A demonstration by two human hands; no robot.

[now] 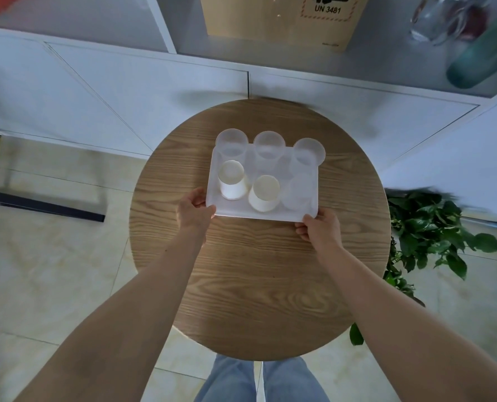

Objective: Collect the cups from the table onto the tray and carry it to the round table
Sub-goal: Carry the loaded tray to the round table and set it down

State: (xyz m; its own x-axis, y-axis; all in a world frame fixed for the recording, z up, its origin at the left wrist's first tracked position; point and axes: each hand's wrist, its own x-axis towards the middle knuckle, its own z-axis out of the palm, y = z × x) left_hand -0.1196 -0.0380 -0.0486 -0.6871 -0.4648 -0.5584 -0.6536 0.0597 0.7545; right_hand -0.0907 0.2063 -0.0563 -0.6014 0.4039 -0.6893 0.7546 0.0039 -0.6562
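A white tray (273, 215) rests over the round wooden table (259, 285), toward its far half. On the tray stand several cups: two white paper cups (232, 181) in the near row and frosted clear plastic cups (231, 143) along the far row, with one more frosted cup (299, 192) at the near right. My left hand (194, 213) grips the tray's near left corner. My right hand (320, 227) grips its near right corner. All cups stand upright.
White cabinets (96, 91) stand just behind the table. A shelf above holds a cardboard box (279, 21), glassware (444, 21) and a green bottle (485, 56). A leafy plant (433, 236) stands at the table's right. Pale floor tiles lie to the left.
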